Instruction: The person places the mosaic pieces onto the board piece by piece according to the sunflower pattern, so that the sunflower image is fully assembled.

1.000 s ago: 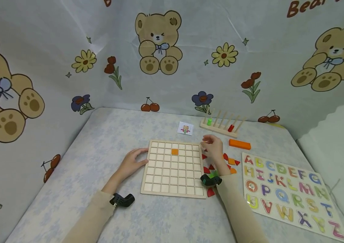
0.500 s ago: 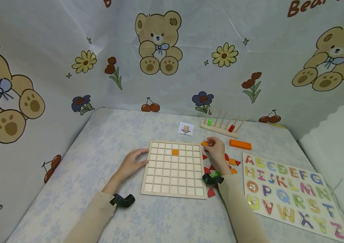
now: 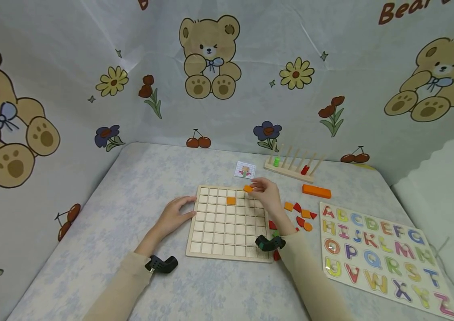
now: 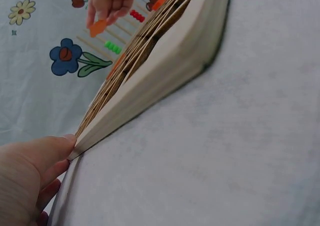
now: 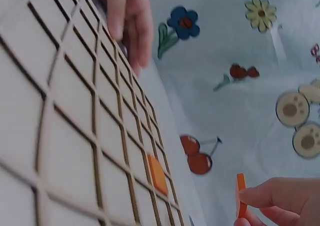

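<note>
A wooden grid board [image 3: 221, 258] lies flat in the middle of the table. One orange square tile [image 3: 231, 201] sits in a cell of its second row. My right hand [image 3: 268, 196] pinches another orange tile [image 3: 248, 188] between thumb and fingers above the board's upper right part. In the right wrist view this pinched tile [image 5: 241, 196] is seen edge-on, apart from the board. My left hand [image 3: 175, 215] rests against the board's left edge with relaxed fingers. The left wrist view shows a digit of the left hand [image 4: 32, 168] touching the board's rim.
Several red and orange pieces [image 3: 305, 213] lie right of the board. Behind it is a small picture card [image 3: 245, 170]. A peg rack [image 3: 289, 171] with green and red rings, an orange block [image 3: 317, 191] and an alphabet board [image 3: 389, 258] stand to the right.
My right hand has moved left from beside the board's right edge to over its upper right part, carrying an orange tile it picked up there. My left hand stays put.
</note>
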Demonstrator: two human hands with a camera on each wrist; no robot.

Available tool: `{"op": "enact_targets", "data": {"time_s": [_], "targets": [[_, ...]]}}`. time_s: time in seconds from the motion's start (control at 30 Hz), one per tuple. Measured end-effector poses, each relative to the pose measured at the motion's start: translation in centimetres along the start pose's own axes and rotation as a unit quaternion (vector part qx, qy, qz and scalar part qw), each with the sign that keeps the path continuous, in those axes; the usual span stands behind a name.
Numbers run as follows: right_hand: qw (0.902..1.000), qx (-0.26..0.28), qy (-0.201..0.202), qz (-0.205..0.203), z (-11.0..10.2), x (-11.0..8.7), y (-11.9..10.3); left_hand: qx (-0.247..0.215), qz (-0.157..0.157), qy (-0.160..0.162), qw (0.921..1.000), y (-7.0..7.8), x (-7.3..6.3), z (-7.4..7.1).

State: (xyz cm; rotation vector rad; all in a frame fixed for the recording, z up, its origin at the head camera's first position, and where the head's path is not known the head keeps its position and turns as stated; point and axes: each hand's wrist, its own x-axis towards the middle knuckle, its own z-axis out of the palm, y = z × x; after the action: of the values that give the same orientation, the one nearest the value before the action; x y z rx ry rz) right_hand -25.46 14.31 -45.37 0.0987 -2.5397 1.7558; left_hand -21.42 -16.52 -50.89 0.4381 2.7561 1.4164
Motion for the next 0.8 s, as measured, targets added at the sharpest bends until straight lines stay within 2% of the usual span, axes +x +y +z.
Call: {"op": "enact_targets", "data": {"time_s": [0.13, 0.3, 0.5, 0.7, 0.8], "targets": [[0.9979, 0.014, -0.06, -0.021, 3.0, -1.4, -1.0, 0.004, 0.006, 0.002, 1.0, -0.1, 0.0, 0.0], [0.9949, -0.01, -0.087, -0.05, 5.2, -2.4, -0.1, 0.004, 0.002, 0.002, 1.0, 0.0, -0.1, 0.1], [0.9916, -0.022, -0.106, -0.071, 5.9, -2.9, 0.8, -0.003, -0.005, -0.002, 1.0, 0.0, -0.2, 0.2], [0.9905, -0.026, -0.112, -0.076, 6.2, -2.9, 0.8, 0.007, 0.005, 0.002, 1.0, 0.0, -0.1, 0.1], [0.9884, -0.03, -0.123, -0.084, 6.4, -2.8, 0.6, 0.005, -0.001, 0.004, 1.0, 0.1, -0.1, 0.0]]}}
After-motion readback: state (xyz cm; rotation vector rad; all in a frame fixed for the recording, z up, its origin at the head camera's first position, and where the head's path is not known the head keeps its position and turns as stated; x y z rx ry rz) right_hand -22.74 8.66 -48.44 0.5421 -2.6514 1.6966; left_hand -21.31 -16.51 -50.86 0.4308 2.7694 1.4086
